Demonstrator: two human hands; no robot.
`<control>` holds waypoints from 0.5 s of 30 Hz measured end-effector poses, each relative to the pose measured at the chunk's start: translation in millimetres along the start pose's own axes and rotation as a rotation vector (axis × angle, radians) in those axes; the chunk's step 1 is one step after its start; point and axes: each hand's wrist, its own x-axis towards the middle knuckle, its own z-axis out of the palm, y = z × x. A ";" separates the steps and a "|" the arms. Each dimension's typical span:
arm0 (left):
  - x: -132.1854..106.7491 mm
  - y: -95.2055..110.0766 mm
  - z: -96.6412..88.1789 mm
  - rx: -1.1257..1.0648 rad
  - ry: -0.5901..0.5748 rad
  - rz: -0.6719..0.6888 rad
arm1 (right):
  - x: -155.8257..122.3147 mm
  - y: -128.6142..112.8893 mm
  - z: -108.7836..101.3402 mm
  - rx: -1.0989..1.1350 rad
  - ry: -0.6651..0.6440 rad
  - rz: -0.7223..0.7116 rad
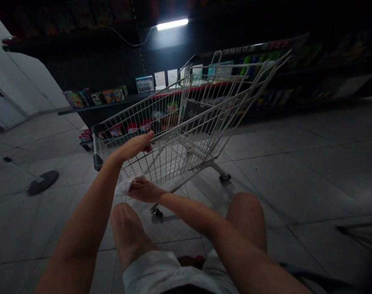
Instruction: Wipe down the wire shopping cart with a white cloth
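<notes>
White cloth (123, 188), bunched. Left hand (135, 145) at its 1 o'clock, fingers loosely curled round cart rail (176, 130). Right hand (145, 190): fingers closed on cloth, bulk at their 9 o'clock. Shopping cart (186, 125) runs toward 2 o'clock.

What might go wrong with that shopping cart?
The shopping cart stands on wheels, so it might roll if the left hand pushes too hard. It could then bump the bent left knee, which looks close to it. The white cloth in the right hand might also snag on the cart's wire mesh.
</notes>
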 end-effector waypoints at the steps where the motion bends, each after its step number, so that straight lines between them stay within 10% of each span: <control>1: 0.4 -0.1 0.3 0.016 0.000 -0.002 | -9.7 0.4 2.0 -0.007 -0.044 -0.048; 8: -3.8 8.8 1.9 0.065 -0.006 -0.041 | -80.4 35.1 -10.9 -0.022 -0.403 -0.340; 15: -1.2 5.5 1.3 0.048 -0.005 -0.061 | -112.2 100.6 -70.7 -0.052 -0.471 -0.360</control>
